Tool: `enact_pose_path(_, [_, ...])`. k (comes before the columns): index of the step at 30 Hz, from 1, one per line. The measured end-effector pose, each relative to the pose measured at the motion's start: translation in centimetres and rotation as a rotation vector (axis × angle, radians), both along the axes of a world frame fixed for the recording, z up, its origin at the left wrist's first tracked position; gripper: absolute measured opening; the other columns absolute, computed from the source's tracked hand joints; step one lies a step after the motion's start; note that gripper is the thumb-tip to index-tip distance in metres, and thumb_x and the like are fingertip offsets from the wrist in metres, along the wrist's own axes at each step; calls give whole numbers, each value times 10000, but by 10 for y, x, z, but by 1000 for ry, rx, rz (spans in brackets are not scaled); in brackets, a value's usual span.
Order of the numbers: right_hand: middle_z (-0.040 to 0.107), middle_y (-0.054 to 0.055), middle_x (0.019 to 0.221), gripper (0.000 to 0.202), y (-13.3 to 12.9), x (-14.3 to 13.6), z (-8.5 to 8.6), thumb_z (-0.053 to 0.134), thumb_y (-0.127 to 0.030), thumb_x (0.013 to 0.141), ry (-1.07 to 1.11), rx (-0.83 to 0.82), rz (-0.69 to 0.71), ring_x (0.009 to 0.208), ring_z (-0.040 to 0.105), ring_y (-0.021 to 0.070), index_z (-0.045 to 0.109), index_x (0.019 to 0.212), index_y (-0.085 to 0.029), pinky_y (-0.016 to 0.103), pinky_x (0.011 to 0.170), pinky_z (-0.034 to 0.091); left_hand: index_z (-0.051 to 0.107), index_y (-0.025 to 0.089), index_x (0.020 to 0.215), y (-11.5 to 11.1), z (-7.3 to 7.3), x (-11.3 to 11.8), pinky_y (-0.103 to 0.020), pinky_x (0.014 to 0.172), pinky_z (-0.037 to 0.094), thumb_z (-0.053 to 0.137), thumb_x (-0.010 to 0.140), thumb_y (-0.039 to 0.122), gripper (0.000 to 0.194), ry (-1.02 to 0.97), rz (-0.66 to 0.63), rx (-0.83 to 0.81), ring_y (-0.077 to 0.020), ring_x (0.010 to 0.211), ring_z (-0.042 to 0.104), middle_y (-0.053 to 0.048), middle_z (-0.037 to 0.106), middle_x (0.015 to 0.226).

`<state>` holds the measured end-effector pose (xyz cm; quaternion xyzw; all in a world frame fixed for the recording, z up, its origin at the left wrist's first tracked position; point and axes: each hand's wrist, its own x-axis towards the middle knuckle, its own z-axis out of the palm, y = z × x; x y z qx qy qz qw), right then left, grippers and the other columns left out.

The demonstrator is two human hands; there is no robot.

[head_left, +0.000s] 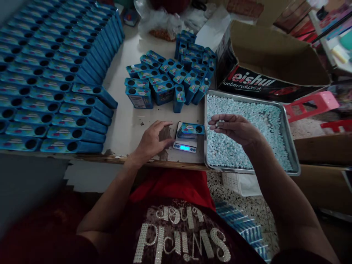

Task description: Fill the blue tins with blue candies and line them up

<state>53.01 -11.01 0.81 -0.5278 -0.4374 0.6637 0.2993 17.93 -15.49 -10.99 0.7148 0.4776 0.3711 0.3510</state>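
A small digital scale with a lit blue display sits near the table's front edge. On it stands a blue box with a dark round hole in its top. My left hand is just left of the scale, thumb and fingers apart, with nothing between them. Over the left part of a metal tray is my right hand, its fingers closed around a few small pale candies. Many more pale green and white candies cover the tray's bottom.
Rows of blue boxes fill the table's left side. Several loose blue boxes stand behind the scale. An open cardboard box is behind the tray, and a pink stool is to its right. Plastic bags lie at the back.
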Motion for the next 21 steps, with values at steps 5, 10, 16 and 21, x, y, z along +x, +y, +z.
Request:
enact_pose_path(5, [886,87,1050,311,1,-36,22,1007,-374,900,-201,162,142,737,697,143,937,1153,-206,290,643,564,783,259,1418,-7,-2,-7,-505,1173,654,940,940,241,503,-6,26,-14,-330,1319,787,-92,822,1372])
enact_pose_path(10, [889,72,1064,246,-4,-50,14,951,-359,919,-271,255,136,690,628,122,948,1128,-229,302,615,493,786,242,1408,-9,-8,-14,-523,1180,655,955,933,234,505,-27,54,-12,-331,1315,789,-109,816,1381])
enact_pose_path(16, [896,69,1124,306,-11,-53,1,943,-354,888,-244,273,55,661,593,116,957,1178,-257,317,598,463,792,244,1403,-9,-10,-16,-546,1192,659,915,952,240,467,-68,43,-35,-337,1320,787,-117,811,1391])
enact_pose_path(21, [785,15,755,327,-14,-50,2,907,-330,903,-300,309,153,626,581,133,970,1211,-240,311,595,413,801,249,1383,-11,-9,-16,-549,1194,654,908,951,255,445,-83,48,-52,-343,1325,784,-116,814,1378])
